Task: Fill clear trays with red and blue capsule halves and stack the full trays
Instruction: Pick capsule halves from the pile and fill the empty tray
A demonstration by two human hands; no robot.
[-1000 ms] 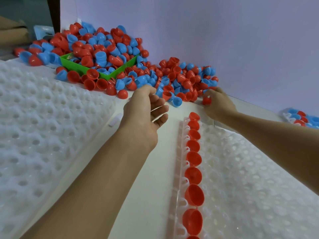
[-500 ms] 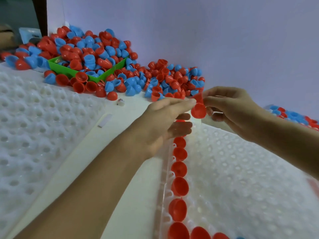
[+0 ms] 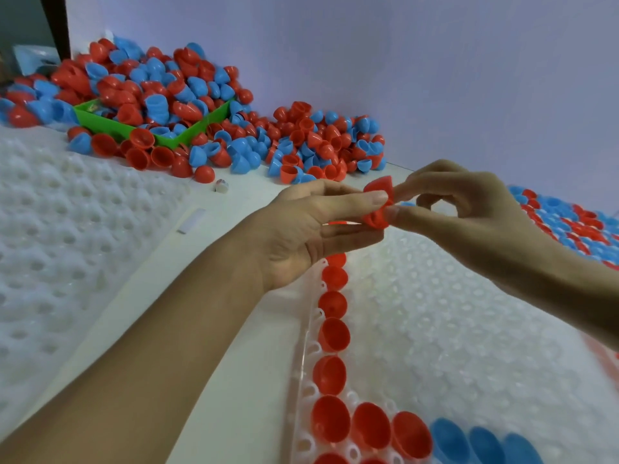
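My left hand (image 3: 311, 229) and my right hand (image 3: 459, 205) meet above the far end of a clear tray (image 3: 452, 329). Between their fingertips they pinch red capsule halves (image 3: 378, 202), which look like a small nested stack. The tray holds a column of red halves (image 3: 331, 336) along its left edge and a near row of red then blue halves (image 3: 469, 443). A loose heap of red and blue halves (image 3: 311, 142) lies on the table beyond the hands.
A green bin (image 3: 167, 139) heaped with halves sits at the back left. A stack of white empty trays (image 3: 50, 246) fills the left side. A filled tray of red and blue halves (image 3: 576, 226) lies at the far right. A wall stands behind.
My right hand took red halves from the heap and brought them back over the tray. My left hand came over to meet it, and both now pinch the halves.
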